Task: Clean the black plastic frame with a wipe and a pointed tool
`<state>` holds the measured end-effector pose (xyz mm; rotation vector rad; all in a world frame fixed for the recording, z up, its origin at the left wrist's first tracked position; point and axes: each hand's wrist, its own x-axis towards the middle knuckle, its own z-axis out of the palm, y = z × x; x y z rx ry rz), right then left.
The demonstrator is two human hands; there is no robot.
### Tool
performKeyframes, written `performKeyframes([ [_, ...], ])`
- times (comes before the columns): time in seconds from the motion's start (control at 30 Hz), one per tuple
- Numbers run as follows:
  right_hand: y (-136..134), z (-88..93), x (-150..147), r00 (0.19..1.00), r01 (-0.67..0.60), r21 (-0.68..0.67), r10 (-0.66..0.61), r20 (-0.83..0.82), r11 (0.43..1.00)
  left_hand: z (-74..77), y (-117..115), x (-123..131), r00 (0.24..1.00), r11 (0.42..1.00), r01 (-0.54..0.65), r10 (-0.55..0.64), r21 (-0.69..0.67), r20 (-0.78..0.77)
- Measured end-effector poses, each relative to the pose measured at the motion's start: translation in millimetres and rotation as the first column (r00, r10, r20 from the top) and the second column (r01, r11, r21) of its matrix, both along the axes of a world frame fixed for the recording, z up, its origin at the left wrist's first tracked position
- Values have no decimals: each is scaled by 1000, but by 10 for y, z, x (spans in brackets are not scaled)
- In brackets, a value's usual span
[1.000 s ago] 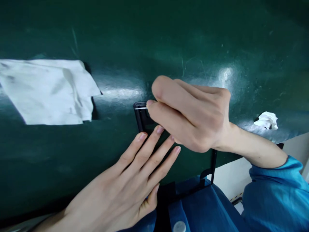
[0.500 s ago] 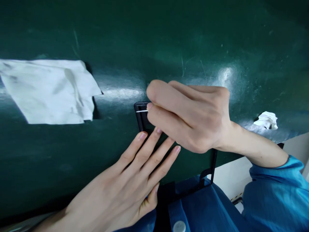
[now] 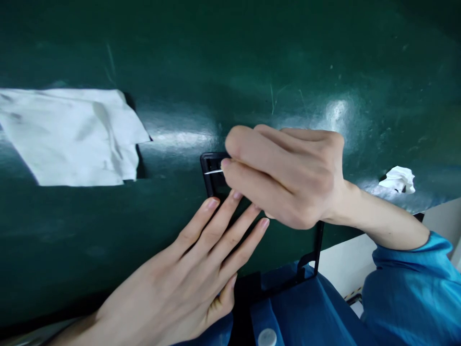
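A thin black frame (image 3: 211, 180) lies on the dark green table (image 3: 230, 62), its near end hanging over the table's front edge. My left hand (image 3: 194, 269) lies flat on it, fingers stretched out and pressing it down. My right hand (image 3: 284, 175) is closed in a pinch over the frame's far left corner. A thin silvery tip (image 3: 213, 171), like a tweezers' point, sticks out from its fingers onto the frame. Most of the frame is hidden under both hands.
A white cloth (image 3: 72, 137) lies flat on the table at the left. A small crumpled white wad (image 3: 398, 179) sits near the table's right edge. Blue sleeves and a blue coat with a button (image 3: 267, 337) fill the bottom right.
The pinched tip has slid a little down the frame's left corner, and my right hand shifted slightly with it. My left hand has stayed in place.
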<state>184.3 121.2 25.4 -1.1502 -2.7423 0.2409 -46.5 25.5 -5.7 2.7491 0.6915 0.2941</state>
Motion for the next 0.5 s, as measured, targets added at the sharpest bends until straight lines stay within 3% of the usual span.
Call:
performKeyframes([
  [0.07, -12, -59, 37, 999, 13, 168, -4, -54, 986, -4, -5, 7, 1000, 1000, -6, 6, 7, 8],
  [0.17, -20, -136, 78, 989, 49, 394, 9, -145, 918, -19, -16, 14, 1000, 1000, 2, -3, 17, 9],
  [0.3, -27, -137, 72, 989, 70, 504, 6, -149, 861, -29, -14, 25, 1000, 1000, 18, -17, 25, -8],
  [0.4, -47, -81, 43, 998, 54, 406, -33, -58, 912, -20, -2, 29, 1000, 999, 14, -14, 32, -2],
  [0.5, -74, -19, 12, 997, 57, 141, -63, 38, 988, -9, -5, 16, 1000, 1000, 2, -2, 8, 5],
])
